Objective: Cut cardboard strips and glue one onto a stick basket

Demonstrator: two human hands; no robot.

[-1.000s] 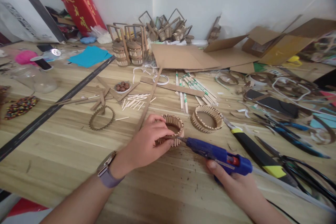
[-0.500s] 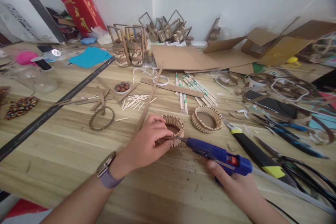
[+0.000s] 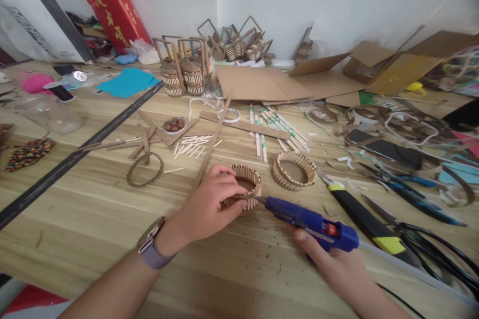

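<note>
My left hand, with a watch on the wrist, grips the near left side of a round basket made of small wooden sticks. Its thumb and fingers pinch the rim and partly hide it. My right hand is wrapped round a blue glue gun, whose nozzle points left and reaches the rim by my left fingertips. A second stick basket stands to the right of the first. Short pale sticks lie behind my left hand, near a bowl of brown beads.
A utility knife, scissors and pliers lie at the right. A toothed ring lies at the left. Finished baskets and cardboard stand at the back, with wrapped chopsticks before them.
</note>
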